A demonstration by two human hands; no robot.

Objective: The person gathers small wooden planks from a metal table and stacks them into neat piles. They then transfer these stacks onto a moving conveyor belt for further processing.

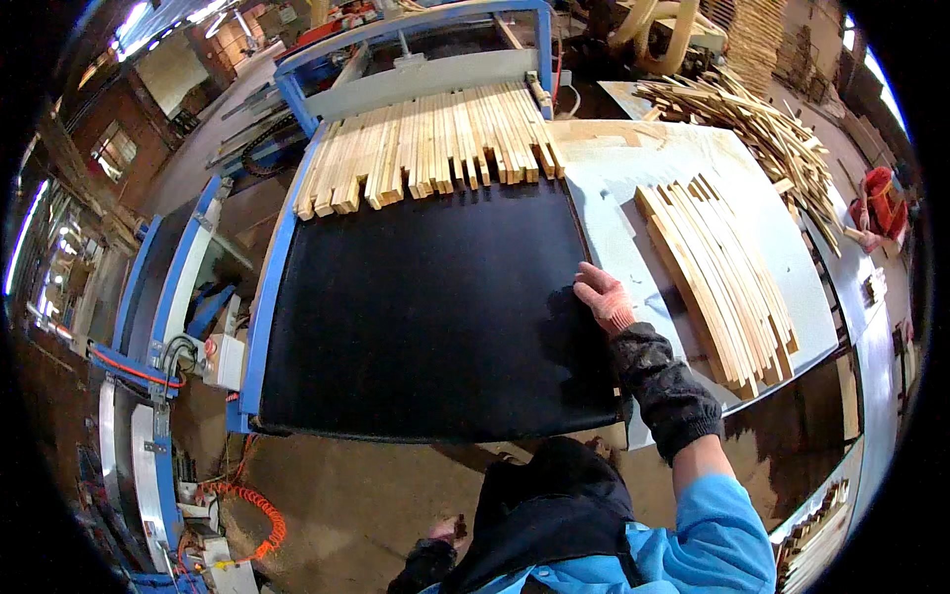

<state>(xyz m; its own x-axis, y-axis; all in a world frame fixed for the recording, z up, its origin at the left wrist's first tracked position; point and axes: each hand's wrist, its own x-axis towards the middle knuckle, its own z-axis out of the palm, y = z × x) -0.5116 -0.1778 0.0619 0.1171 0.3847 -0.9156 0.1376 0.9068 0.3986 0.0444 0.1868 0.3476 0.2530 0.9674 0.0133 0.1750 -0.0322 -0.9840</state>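
Observation:
My right hand (pixel 604 297), in a pink knit glove with a dark sleeve cover behind it, hovers at the right edge of the black conveyor belt (pixel 435 317). Its fingers are loosely bent and apart, with nothing visible in them. Low by my body hangs my left hand (pixel 450 530), small and partly hidden, so its fingers cannot be made out. Across the far end of the belt lies a row of light wooden strips (pixel 426 148), side by side with uneven near ends. To the right, a stack of wooden strips (pixel 717 282) rests on a pale board (pixel 604 218).
A blue machine frame (pixel 544 49) spans the belt's far end. At the back right is a heap of loose wood pieces (pixel 762 139). An orange coiled hose (pixel 267 520) hangs at the lower left, below a white control box (pixel 226 359). A person in red (pixel 879 203) is at the far right.

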